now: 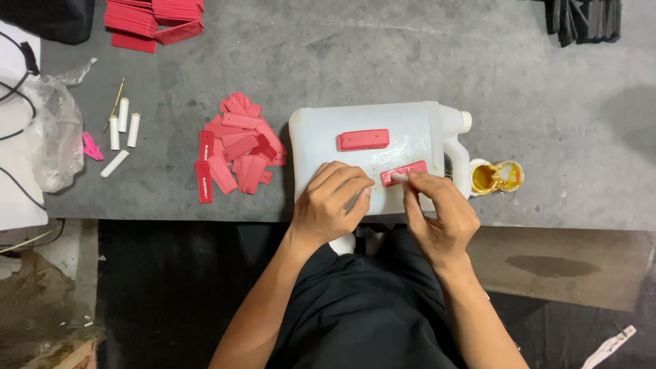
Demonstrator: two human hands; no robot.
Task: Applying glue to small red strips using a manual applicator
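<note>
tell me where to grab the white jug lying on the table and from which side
Take the white jug by its handle, coming in from the right. It lies flat on its side with cap and handle at the right end, giving a closed loop to hook. The broad flat face offers little grip, and red tags and both hands, left hand and right hand, sit on it.

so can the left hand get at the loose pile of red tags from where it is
Probably yes. The left hand rests on the white jug, and the pile of red tags lies just to its left on the grey table, with nothing between them.
</note>
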